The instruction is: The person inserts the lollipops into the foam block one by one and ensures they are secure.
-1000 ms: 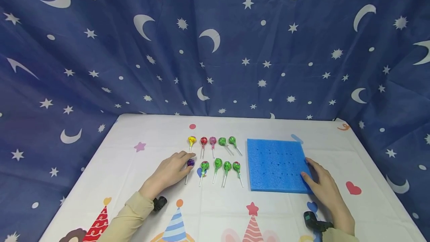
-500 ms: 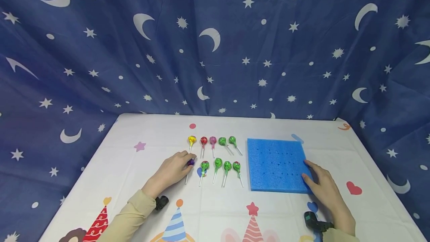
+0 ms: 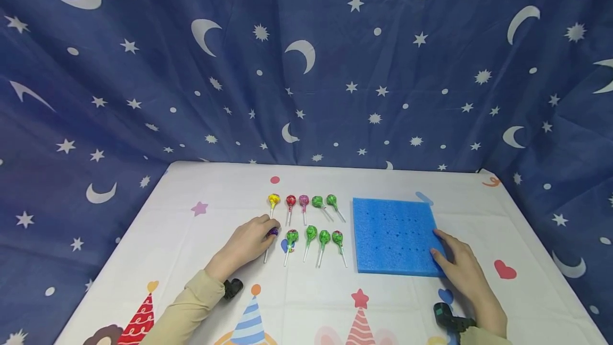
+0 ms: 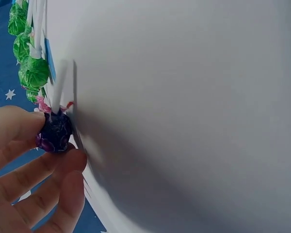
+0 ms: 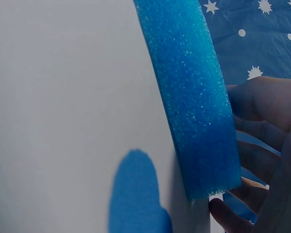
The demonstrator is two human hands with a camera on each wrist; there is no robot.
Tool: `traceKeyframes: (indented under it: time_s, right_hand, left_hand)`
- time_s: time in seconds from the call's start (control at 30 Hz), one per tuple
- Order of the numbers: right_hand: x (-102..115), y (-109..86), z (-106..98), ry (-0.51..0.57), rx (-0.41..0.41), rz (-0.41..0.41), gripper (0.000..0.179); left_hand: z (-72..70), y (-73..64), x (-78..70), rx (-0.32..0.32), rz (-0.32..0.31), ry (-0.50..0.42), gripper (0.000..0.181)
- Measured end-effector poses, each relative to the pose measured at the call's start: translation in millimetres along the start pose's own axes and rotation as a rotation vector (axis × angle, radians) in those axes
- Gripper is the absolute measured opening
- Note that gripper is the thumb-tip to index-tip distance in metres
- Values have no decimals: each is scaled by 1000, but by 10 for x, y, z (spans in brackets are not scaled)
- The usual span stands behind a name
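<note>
My left hand point(image 3: 245, 239) pinches the wrapped head of a purple lollipop point(image 4: 56, 132) between thumb and fingers. Its white stick points toward the near side of the table. Beside it lie several green lollipops point(image 3: 311, 232) in the near row. A yellow lollipop point(image 3: 273, 200), a red one point(image 3: 290, 200), a pink one point(image 3: 304, 201) and two more green ones make up the far row. At the right, a blue foam block point(image 3: 395, 236) with rows of small holes lies flat. My right hand point(image 3: 462, 268) rests along its right edge, fingers loosely bent.
A white cloth point(image 3: 306, 302) printed with party hats, hearts and stars covers the table. Behind it hangs a dark blue curtain point(image 3: 335, 68) with moons and stars. Each wrist wears a small black camera point(image 3: 233, 288).
My left hand has shifted slightly right and its fingers have closed in on the purple lollipop's head, now covering more of it. The right hand and the foam block have stayed in place.
</note>
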State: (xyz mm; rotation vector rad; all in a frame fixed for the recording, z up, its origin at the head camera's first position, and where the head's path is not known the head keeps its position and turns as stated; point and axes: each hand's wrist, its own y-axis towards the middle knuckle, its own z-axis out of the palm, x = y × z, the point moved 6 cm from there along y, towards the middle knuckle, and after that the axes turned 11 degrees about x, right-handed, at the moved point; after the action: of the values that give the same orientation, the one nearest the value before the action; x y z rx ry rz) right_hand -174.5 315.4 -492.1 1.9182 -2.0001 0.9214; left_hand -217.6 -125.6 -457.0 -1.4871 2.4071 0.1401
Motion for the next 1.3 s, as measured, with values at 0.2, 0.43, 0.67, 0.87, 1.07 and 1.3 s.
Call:
traceKeyframes:
  time_s: [0.2,0.43,0.67,0.87,1.07,1.3]
  right_hand:
    - [-7,-2,1,-3,0,8,68]
    - [-19,-11,5,-8,1,10,68]
    - [-34,-18,5,-3,-11,0,66]
    - [-31,-14,10,-3,-5,6,67]
    - [-38,-6,20,-2,7,15,68]
    - [-12,-5,0,-12,-12,2,67]
  left_hand:
    - [5,5,-5,4,-19,-41,20]
    - [-26,-17,-39,-21,-42,-74,19]
    - [-70,-29,-86,-67,-62,-114,19]
    - [-124,-61,-121,-98,-76,-144,19]
    - [-171,-111,-146,-107,-98,-149,21]
    - [-257,-183,-238,-146,-109,-184,23]
